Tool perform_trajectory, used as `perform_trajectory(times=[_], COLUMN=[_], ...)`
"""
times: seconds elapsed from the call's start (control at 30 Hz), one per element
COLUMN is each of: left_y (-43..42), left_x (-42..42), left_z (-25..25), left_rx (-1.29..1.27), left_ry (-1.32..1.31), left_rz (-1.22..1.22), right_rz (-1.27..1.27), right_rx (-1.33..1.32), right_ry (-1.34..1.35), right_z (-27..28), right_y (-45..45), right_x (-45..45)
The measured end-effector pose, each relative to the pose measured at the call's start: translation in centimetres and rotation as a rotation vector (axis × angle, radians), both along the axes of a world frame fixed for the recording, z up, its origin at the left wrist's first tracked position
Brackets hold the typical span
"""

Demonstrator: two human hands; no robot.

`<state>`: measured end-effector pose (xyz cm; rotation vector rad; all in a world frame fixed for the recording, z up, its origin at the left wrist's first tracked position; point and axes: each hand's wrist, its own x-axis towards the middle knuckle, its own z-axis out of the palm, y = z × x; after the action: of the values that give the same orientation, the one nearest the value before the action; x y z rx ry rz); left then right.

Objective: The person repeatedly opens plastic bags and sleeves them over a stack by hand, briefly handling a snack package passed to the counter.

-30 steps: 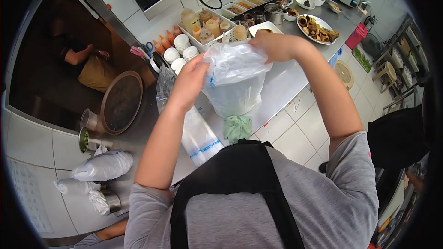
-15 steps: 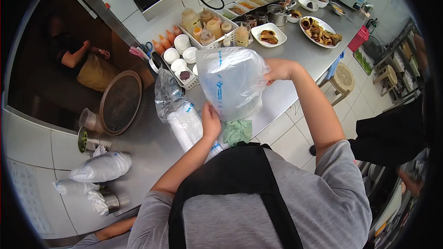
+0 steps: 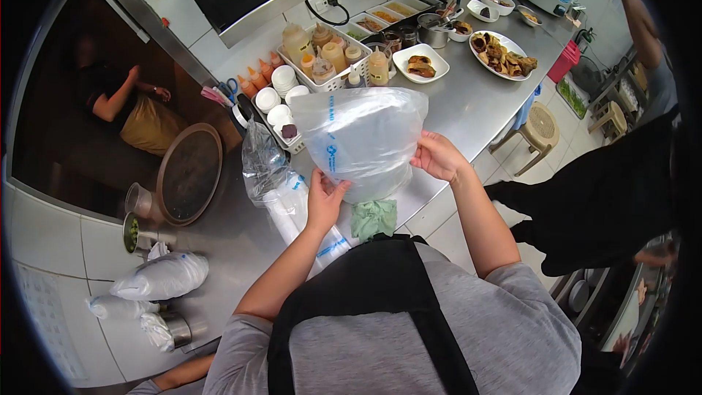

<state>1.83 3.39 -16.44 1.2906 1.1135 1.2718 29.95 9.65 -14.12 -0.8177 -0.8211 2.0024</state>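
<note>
A clear plastic bag with blue print is spread out in front of me, over the steel counter. My left hand pinches its lower left edge between thumb and fingers. On the opposite side, my right hand grips the bag's right edge. A rounded shape shows near the bag's lower end, but I cannot tell what it is. Close to my left wrist lies a pack of plastic bags, with a crumpled clear wrapper at its top. A crumpled green cloth rests at the counter's near edge.
Behind the bag stand a basket of sauce bottles, small white cups and a square bowl with food. A food platter is farther right. Filled bags and a round brown tray are left. Another person stands at right.
My right hand has drawn back and lower along the bag's edge. The bag now spreads wider at its top. At right, the other person has come closer to the counter.
</note>
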Motion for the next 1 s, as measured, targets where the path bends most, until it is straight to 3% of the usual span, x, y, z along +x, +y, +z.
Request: perform_trajectory(times=[0.07, 0.13, 0.17, 0.27, 0.33, 0.4, 0.43, 0.5, 0.53, 0.6, 0.63, 0.7, 0.8, 0.83, 0.9, 0.93, 1.0], left_y=[-0.2, -0.3, -0.3, -0.4, -0.2, -0.7, -0.4, 0.3, 0.8, 1.9, 1.8, 1.3, 0.8, 0.3, -0.6, -0.4, 0.2], left_x=[0.3, 0.3, 0.2, -0.3, -0.3, -0.3, -0.1, 0.1, 0.0, -0.2, -0.3, -0.7, -2.2, -2.1, -1.8, -1.8, -1.6], left_z=[-0.9, -1.2, -1.4, -1.9, -1.8, -1.4, -0.9, 0.2, -0.1, -1.2, -2.1, -4.0, -7.2, -6.2, -3.9, -2.9, -1.2], left_rx=[-0.057, -0.119, -0.126, -0.169, -0.193, -0.011, -0.004, 0.306, 0.305, 0.073, 0.073, 0.163, 0.074, 0.081, 0.168, 0.174, 0.339], left_ry=[-0.030, -0.057, 0.050, 0.228, 0.302, 0.658, 0.655, 0.380, 0.376, 0.430, 0.427, 0.689, 0.891, 0.892, 0.873, 0.871, 0.557], left_rz=[0.004, 0.011, 0.028, 0.031, 0.018, 0.068, 0.064, 0.122, 0.120, -0.047, -0.047, -0.037, -0.106, -0.114, 0.009, -0.006, 0.073], right_rz=[-0.066, -0.037, 0.003, -0.070, -0.108, -0.105, -0.111, -0.113, -0.117, -0.223, -0.224, -0.295, -0.427, -0.437, -0.479, -0.494, -0.687], right_rx=[-0.030, -0.120, -0.212, -0.203, -0.214, -0.315, -0.308, -0.249, -0.249, -0.175, -0.174, -0.251, -0.210, -0.208, -0.075, -0.080, 0.200], right_ry=[0.255, 0.306, 0.353, 0.277, 0.249, 0.303, 0.302, 0.536, 0.533, 0.292, 0.289, 0.058, -0.113, -0.110, -0.475, -0.476, -0.264], right_z=[-0.8, -1.6, -2.2, -7.1, -7.1, -6.7, -6.9, -7.5, -6.1, -3.5, -5.3, -9.7, -9.0, -8.4, -6.8, -5.2, -0.8], right_y=[0.2, -0.2, -0.6, -1.4, -1.5, -1.1, -0.7, -0.2, -0.5, -1.1, -0.9, -0.3, -1.4, -1.5, -1.8, -2.0, -2.7], right_x=[0.2, -0.5, -1.0, -2.1, -2.3, -1.7, -1.1, -0.1, -0.6, -1.8, -1.9, -2.6, -3.2, -2.9, -1.7, -1.3, -1.5])
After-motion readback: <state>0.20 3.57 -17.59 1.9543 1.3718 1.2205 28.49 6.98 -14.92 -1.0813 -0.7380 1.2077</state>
